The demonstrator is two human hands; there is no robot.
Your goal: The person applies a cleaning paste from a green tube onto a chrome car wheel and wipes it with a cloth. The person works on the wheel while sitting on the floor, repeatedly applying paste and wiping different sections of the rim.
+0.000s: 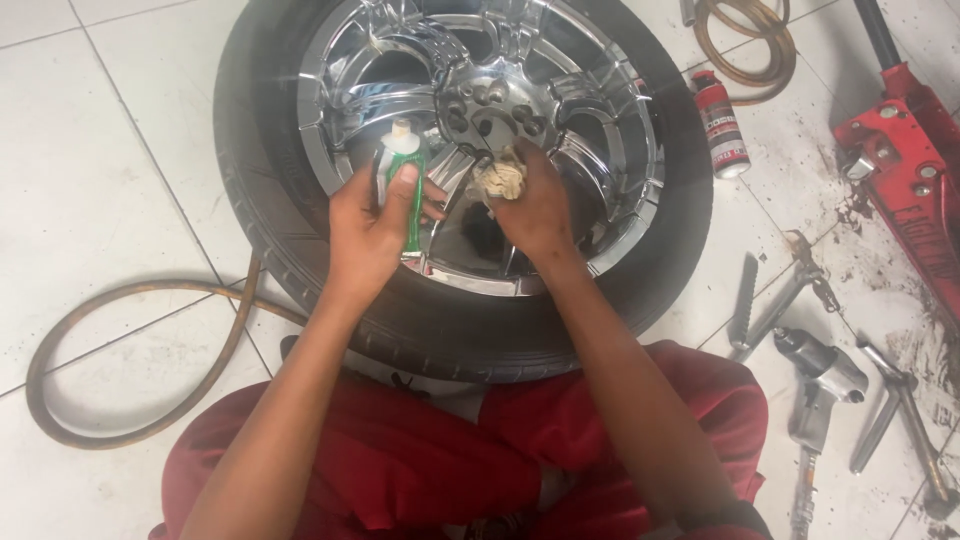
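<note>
Gripping a small green and white tube (pixel 403 185) upright, cap end at twelve o'clock, the left hand (pixel 372 228) has its fingers curled round the tube's body. The tube hangs over the chrome rim (pixel 620 130), at about seven o'clock from the hub (pixel 492 108). Just beside it, at three o'clock, the right hand (pixel 532 205) pinches a crumpled beige rag (pixel 500 178) in its fingertips, the wad close over a spoke below the hub. The rim sits in a black tyre (pixel 250 160) lying flat on the white tiled floor (pixel 90 180), its six o'clock edge against the person's red-clad legs (pixel 400 460). Outward at two o'clock lies a red and white spray can (pixel 722 125), with a coiled brown hose (pixel 745 40) above it. At three o'clock stands a red floor jack (pixel 905 180). Around four o'clock lie a grey air impact wrench (pixel 820 385) and other metal hand tools (pixel 770 305). Another length of hose (pixel 130 370) loops across the tiles at eight o'clock.
</note>
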